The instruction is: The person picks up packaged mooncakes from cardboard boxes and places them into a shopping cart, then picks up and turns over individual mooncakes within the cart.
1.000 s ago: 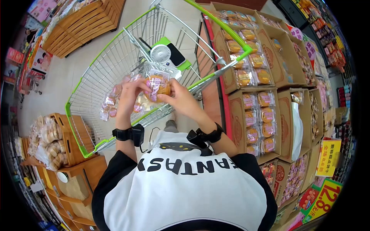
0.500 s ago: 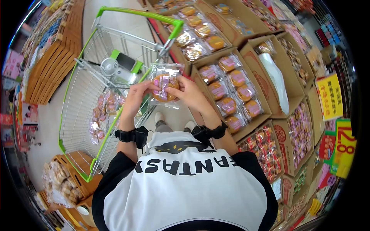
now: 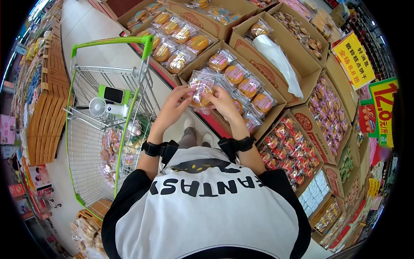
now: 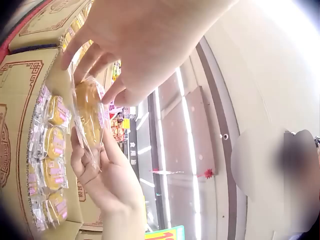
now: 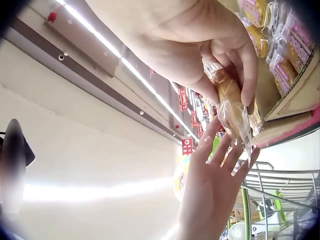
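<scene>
Both hands hold one clear-wrapped round golden cake (image 3: 201,91) with pink-purple print, in front of the chest at the near edge of a carton of similar cakes. My left hand (image 3: 173,107) pinches the wrapper's left side, thumb toward me. On the right side my right hand (image 3: 226,104) grips it, its thumb on the front and fingers behind. The left wrist view shows the cake (image 4: 90,112) edge-on between the fingers. From the right wrist the wrapped cake (image 5: 231,105) appears under the curled right fingers, with the left fingertips at its lower end.
The carton (image 3: 276,108) of wrapped cakes stands just beyond the hands. More cartons spread to the right, one with a white plastic bag (image 3: 278,64). At left is a green-handled shopping cart (image 3: 71,142) holding packets, a small fan (image 3: 97,106) and a phone (image 3: 113,94).
The body has turned right, away from the cart and toward the cartons. Both hands have carried the wrapped cake from over the cart to the carton's edge, keeping hold of it.
</scene>
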{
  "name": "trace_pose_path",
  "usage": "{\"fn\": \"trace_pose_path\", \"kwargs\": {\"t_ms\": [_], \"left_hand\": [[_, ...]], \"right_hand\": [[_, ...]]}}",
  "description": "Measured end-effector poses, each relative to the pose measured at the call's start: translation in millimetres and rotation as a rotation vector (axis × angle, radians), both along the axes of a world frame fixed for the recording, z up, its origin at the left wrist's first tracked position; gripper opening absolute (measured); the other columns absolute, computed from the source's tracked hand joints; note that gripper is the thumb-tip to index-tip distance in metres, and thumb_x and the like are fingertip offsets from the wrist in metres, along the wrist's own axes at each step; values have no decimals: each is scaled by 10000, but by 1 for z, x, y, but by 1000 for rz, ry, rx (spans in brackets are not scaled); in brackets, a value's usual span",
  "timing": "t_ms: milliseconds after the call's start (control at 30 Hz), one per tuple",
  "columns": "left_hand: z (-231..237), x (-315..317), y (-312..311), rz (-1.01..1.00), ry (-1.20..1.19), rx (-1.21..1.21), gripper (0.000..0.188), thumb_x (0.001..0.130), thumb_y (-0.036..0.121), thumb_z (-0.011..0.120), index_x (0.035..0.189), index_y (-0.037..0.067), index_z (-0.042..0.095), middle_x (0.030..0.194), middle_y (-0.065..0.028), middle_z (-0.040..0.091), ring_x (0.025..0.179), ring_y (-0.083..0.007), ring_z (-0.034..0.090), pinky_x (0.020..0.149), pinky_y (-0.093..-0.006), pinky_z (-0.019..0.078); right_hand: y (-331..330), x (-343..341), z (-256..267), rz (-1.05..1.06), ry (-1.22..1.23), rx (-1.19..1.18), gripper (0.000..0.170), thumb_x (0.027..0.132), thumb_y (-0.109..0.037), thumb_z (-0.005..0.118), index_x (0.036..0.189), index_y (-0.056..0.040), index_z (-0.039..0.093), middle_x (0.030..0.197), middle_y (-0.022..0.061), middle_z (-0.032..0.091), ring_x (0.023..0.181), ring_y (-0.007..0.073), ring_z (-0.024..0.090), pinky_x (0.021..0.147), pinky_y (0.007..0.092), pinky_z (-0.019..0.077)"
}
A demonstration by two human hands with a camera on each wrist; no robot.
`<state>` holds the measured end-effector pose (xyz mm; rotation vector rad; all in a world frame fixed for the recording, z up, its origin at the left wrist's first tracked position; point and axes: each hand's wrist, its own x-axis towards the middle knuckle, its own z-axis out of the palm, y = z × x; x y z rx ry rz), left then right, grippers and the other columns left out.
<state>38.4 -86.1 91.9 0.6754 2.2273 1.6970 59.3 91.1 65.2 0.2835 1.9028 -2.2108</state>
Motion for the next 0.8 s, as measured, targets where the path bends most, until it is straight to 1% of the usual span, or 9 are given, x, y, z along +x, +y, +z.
{"fn": "trace_pose_path", "kwargs": {"t_ms": [67,100,167,200,300,433,600,667,800], "left_hand": [[-5,-2,3,-45,81,-105,302,819,119,503,1112,47,491,1131,-126,440,953,-219,496,791,-279,409],[-4,-3,5,-53,81,-107,302,819,119,503,1112,47,491,1131,-126,440,953,-219,496,791,-279,409],[-3,-6,9,-72,110,-225,315,817,134,507,1118,46,487,1157,-148,429,983,-266,482,818,-299,402],[-10,-11,10,-91,177,-272,349,801,110,520,1142,53,470,1197,-141,410,1107,-271,402,876,-324,364],[-23,-22,12,-107,221,-291,349,794,118,529,1130,39,476,1188,-156,420,1104,-295,407,904,-341,346],[-31,-39,17,-137,283,-381,368,773,114,544,1125,29,475,1189,-166,424,1098,-318,409,910,-345,342],[-39,-58,23,-157,481,-488,406,742,117,556,1126,19,467,1203,-172,415,1090,-333,410,920,-378,329],[-42,-64,24,-165,489,-499,404,745,122,554,1126,20,467,1205,-172,413,1090,-331,410,925,-385,322],[-49,-73,24,-192,491,-538,403,749,137,551,1126,19,468,1211,-174,406,1094,-330,405,937,-404,304]], "right_hand": [[8,-3,-4,-27,-40,17,347,784,-182,595,998,50,452,884,116,565,743,150,579,520,251,507],[11,-4,-6,-35,-41,14,347,784,-182,595,998,50,452,884,116,565,743,150,579,520,251,507],[14,-9,-16,-80,-45,-30,334,784,-180,592,987,48,456,882,115,563,740,155,582,527,257,515],[14,-12,-21,-88,-47,-33,334,784,-180,592,987,48,456,882,115,563,740,155,582,527,257,515],[15,-22,-32,-108,-98,36,302,804,-191,572,992,21,468,858,94,572,716,140,580,531,237,502],[15,-39,-53,-146,-141,-29,319,799,-183,574,998,36,455,879,108,562,714,157,585,542,255,517],[12,-57,-68,-202,-190,-87,324,795,-177,576,998,45,454,890,116,557,721,170,587,549,269,524],[13,-63,-73,-193,-202,-172,314,809,-166,555,1016,46,452,901,123,558,736,181,587,574,279,526],[11,-71,-68,-198,-235,-164,301,822,-161,535,1024,46,451,909,130,559,752,189,585,595,290,526]]}}
